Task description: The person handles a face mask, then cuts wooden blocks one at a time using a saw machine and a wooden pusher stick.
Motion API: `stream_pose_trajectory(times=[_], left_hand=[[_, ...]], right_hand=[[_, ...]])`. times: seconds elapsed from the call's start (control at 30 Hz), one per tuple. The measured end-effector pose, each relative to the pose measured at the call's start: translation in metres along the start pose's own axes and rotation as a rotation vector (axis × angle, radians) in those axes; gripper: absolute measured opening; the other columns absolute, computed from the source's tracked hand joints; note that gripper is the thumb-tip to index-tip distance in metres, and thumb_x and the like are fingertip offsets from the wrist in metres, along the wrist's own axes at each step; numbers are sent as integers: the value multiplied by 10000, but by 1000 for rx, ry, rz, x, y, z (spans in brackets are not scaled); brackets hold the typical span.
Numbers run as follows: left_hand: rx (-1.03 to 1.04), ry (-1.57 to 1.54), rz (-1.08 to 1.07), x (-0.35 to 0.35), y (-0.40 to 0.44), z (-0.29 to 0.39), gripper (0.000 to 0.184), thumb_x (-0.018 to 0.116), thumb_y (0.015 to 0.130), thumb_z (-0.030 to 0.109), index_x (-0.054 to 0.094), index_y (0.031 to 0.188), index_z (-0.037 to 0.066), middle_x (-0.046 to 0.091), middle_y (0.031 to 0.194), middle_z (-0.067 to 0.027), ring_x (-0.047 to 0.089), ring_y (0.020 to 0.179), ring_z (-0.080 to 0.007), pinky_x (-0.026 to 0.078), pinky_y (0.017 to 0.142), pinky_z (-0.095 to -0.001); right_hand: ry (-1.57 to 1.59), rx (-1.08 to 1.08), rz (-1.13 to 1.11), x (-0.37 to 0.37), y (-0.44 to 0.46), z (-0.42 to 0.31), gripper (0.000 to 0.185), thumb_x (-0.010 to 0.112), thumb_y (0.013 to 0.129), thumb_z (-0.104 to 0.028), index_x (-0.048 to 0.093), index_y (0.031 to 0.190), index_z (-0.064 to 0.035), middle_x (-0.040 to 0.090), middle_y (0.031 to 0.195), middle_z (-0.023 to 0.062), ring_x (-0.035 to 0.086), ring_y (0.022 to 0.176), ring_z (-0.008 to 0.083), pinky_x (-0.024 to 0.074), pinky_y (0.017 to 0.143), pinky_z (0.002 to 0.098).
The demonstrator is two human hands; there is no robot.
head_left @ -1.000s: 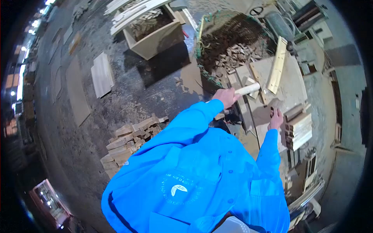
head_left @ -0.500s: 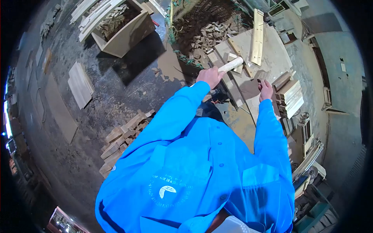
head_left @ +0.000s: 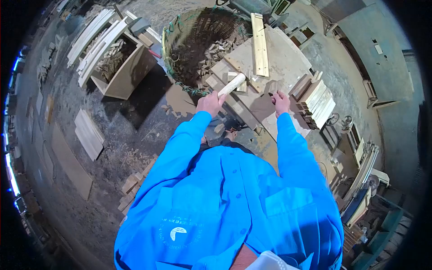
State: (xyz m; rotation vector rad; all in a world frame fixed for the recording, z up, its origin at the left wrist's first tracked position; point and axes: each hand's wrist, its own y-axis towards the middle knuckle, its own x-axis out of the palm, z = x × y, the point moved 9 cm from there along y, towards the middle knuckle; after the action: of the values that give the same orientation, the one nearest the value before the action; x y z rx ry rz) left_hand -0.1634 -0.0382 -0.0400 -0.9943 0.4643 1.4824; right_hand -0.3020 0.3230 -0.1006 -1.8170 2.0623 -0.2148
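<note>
My left hand (head_left: 210,103) is closed around a pale wooden stick (head_left: 232,84) that slants up to the right over the near edge of the work table (head_left: 288,49). Beneath and beside its far end lie small wood blocks (head_left: 242,86) and a narrow wooden strip (head_left: 243,73). Over the table's right part, my right hand (head_left: 281,101) has its fingers curled together; a small dark tip shows at them, too small to name. Close to this hand is a stack of cut wood pieces (head_left: 317,103).
Beyond the table's left edge stands a woven basket (head_left: 167,58) with wood offcuts. A drilled wooden board (head_left: 260,45) lies across the table. An open wooden box (head_left: 128,74) stands left, near floor boards (head_left: 89,134). More wood pieces (head_left: 132,186) are piled beside me.
The view has shifted, so the table and basket appear further left and more of the basket shows. The left hand still grips the stick; the right hand stays curled near the stack.
</note>
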Motion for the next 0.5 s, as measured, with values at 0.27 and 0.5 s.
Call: stream_pose_trajectory(times=[0.27, 0.5], left_hand=[[-22, 74, 99, 6, 6, -3, 524, 538, 1028, 538, 625, 1045, 22, 719, 957, -245, 687, 924, -460, 515, 816, -578], [88, 9, 475, -40, -28, 80, 449, 717, 983, 303, 602, 1262, -29, 639, 1247, -205, 648, 1096, -332, 521, 923, -453]], right_hand=[[241, 124, -60, -3, -1, 0, 462, 729, 973, -145, 612, 1376, 48, 720, 949, 58, 648, 747, 100, 531, 682, 234], [282, -221, -179, 31, -50, -69, 398, 773, 941, -114, 667, 1303, 11, 680, 989, 44, 666, 881, 116, 548, 762, 255]])
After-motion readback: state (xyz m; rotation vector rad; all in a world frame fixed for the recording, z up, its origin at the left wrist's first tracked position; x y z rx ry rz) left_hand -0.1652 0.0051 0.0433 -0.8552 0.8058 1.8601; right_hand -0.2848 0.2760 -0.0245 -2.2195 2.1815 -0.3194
